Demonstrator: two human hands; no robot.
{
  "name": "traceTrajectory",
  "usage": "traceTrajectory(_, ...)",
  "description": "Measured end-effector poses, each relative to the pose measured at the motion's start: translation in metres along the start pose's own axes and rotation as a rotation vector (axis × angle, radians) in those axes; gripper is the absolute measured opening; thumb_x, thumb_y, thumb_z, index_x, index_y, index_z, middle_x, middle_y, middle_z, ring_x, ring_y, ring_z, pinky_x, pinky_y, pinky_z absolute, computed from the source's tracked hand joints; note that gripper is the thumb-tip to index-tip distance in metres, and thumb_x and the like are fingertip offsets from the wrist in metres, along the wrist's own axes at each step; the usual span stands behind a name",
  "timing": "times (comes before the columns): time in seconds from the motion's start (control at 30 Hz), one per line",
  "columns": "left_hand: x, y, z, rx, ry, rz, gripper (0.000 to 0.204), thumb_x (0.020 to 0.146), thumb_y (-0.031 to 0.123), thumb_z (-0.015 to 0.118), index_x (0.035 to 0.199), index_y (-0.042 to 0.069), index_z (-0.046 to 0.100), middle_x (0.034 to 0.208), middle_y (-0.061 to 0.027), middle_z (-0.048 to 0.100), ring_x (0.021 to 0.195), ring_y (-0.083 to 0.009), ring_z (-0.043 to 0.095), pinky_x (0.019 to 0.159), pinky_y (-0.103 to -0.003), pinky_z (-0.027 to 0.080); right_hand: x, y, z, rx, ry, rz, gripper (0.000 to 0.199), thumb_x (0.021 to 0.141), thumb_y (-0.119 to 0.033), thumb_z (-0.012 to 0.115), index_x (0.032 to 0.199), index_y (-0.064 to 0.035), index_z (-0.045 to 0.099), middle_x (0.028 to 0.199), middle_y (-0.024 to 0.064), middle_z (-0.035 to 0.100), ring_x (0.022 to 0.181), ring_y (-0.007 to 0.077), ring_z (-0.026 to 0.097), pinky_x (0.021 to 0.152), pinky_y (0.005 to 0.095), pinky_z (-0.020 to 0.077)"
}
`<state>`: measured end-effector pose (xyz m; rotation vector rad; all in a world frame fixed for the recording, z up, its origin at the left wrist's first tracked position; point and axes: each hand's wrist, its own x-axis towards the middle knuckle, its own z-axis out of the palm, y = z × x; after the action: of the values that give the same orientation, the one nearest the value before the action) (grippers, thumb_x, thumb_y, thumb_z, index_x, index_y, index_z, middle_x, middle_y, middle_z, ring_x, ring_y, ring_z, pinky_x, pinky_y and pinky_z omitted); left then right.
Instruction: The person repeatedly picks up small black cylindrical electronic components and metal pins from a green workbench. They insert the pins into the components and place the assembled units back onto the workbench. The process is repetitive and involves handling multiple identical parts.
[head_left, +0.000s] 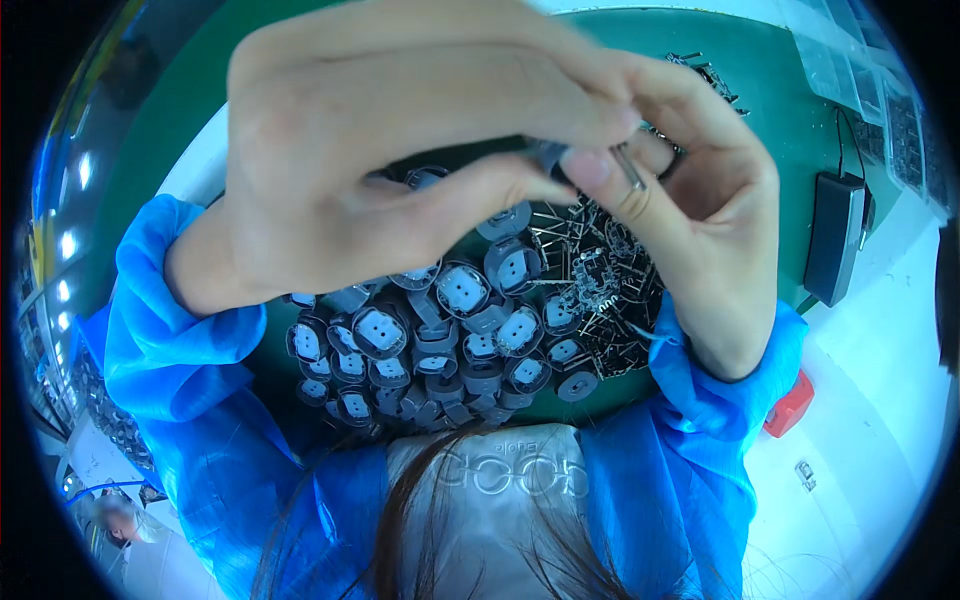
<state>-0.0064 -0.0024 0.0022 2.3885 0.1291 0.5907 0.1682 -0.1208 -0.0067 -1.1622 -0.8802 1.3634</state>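
Observation:
Both hands are raised close together above the table. My left hand (pixel 340 150) is closed, its thumb and fingers meeting around a small dark grey part (pixel 548 155); most of that part is hidden behind the fingers. Touching it from the right, my right hand (pixel 700 150) pinches a small metal pin (pixel 630 168) between thumb and fingertips. Below the hands lies a pile of grey round housings (pixel 463 289) with pale, two-holed faces. To its right is a heap of thin metal pins (pixel 600 290).
Under the piles is a green mat (pixel 760 200). More metal parts (pixel 710 80) lie at the far right, near clear plastic bins (pixel 860 80). A black box with a cord (pixel 835 238) stands at the right edge. Nearby sits a red object (pixel 790 405), partly behind my right sleeve.

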Motion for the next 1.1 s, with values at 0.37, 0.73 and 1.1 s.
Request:
traceTrajectory(0.37, -0.008, -0.005, 0.015, -0.149, 0.221, -0.117, 0.033, 0.074, -0.011, 0.071, 0.106, -0.010, 0.063, 0.103, -0.0194, 0.064, 0.087, -0.0228, 0.068, 0.078, -0.031, 0.058, -0.002, 0.004, 0.001, -0.550, 0.206, -0.440, 0.028, 0.088, 0.007, 0.063, 0.114, 0.0100, 0.055, 0.110, 0.0173, 0.064, 0.104, 0.0206, 0.063, 0.088, 0.0313, 0.0533)
traceTrajectory(0.73, -0.006, -0.003, 0.016, -0.135, 0.208, -0.079, 0.029, 0.068, -0.009, 0.073, 0.095, -0.006, 0.066, 0.079, -0.0086, 0.063, 0.067, -0.0133, 0.060, 0.060, -0.022, 0.047, -0.006, 0.000, 0.002, -0.649, 0.116, -0.400, 0.021, 0.089, 0.009, 0.059, 0.110, 0.0079, 0.055, 0.104, 0.0147, 0.065, 0.099, 0.0189, 0.064, 0.091, 0.0302, 0.0499)
traceTrajectory(1.1, 0.011, -0.064, -0.012, -0.274, 0.253, -0.545, 0.019, 0.083, 0.005, 0.063, 0.100, -0.001, 0.065, 0.077, -0.0024, 0.063, 0.061, -0.0056, 0.053, 0.055, -0.019, 0.042, 0.007, 0.003, -0.019, -0.867, 0.347, -0.358, 0.029, 0.087, 0.000, 0.066, 0.116, 0.0011, 0.063, 0.104, 0.0072, 0.068, 0.091, 0.0144, 0.064, 0.080, 0.0256, 0.0507)
